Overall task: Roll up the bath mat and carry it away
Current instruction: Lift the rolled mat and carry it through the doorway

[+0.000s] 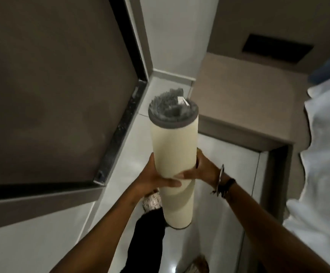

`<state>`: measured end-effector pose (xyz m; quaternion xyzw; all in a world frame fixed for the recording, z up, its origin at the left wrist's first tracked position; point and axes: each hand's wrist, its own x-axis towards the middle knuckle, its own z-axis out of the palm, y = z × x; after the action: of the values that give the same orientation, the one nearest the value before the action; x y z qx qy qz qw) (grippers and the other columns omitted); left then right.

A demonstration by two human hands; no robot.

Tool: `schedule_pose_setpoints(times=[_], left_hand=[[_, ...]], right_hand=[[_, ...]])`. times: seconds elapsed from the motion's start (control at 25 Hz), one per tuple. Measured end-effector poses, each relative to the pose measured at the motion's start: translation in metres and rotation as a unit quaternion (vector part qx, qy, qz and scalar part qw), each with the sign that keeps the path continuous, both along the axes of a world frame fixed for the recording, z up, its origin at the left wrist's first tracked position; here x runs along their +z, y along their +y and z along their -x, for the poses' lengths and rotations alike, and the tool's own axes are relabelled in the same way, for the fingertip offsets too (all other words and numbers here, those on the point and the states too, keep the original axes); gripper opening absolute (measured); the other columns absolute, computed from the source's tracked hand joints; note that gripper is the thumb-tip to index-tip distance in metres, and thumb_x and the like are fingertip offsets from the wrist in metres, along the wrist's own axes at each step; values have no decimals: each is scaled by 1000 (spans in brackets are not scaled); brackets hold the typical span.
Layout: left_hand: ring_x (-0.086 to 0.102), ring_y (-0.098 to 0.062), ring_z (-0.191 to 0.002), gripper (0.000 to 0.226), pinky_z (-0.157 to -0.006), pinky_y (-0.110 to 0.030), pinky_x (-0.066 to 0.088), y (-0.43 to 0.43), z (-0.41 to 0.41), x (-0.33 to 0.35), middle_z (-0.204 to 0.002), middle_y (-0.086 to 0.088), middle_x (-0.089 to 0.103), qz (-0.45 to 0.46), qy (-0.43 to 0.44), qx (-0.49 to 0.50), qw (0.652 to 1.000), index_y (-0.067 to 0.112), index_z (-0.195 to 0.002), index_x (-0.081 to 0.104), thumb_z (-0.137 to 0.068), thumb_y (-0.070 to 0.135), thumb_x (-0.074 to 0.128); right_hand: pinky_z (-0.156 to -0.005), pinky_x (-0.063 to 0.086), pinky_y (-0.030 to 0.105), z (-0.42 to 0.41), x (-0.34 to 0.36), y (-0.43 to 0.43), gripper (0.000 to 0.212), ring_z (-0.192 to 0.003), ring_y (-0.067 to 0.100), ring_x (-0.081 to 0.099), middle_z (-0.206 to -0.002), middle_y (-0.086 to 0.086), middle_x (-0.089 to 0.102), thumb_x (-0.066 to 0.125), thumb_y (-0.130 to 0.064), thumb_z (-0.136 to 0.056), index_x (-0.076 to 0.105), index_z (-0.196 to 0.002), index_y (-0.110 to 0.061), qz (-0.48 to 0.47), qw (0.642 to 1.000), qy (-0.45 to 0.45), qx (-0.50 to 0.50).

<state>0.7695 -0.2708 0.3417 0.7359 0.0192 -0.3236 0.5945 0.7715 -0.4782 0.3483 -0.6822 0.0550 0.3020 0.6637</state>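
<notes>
The bath mat (173, 146) is rolled into a tight tube, cream backing outward, grey shaggy pile showing at its far end. It is held off the floor, pointing away from me and slightly upward. My left hand (154, 178) wraps around the roll's left side near the middle, thumb across the front. My right hand (199, 170) grips the right side, fingers reaching across toward the left thumb. A metal bangle and a dark band sit on the right wrist.
A dark glossy door or panel (51, 85) with a black frame fills the left. Pale floor tiles (219, 174) run ahead to a white wall corner. A brown bed base (239, 107) and white bedding (325, 154) stand on the right. My legs show below.
</notes>
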Motion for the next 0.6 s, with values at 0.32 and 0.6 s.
schedule_pose_setpoints(times=[0.32,0.6], left_hand=[[50,-6,-129,122,-103,-28,52,52,-210,-3,-145,14,47,-50,69,-45,995,39,-143,32,-40,37,96],[51,-22,-135,114,-106,-45,51,53,-397,-29,-149,-5,52,-53,16,-17,998,16,-154,30,-61,-11,91]], right_hand=[[-104,50,49,-196,-16,41,107,-125,18,57,-137,6,60,93,-21,-46,44,-141,-13,47,997,-65,18],[-80,51,6,-387,-43,54,92,-103,-15,59,-121,-1,61,88,-12,-48,49,-131,-17,32,995,-91,37]])
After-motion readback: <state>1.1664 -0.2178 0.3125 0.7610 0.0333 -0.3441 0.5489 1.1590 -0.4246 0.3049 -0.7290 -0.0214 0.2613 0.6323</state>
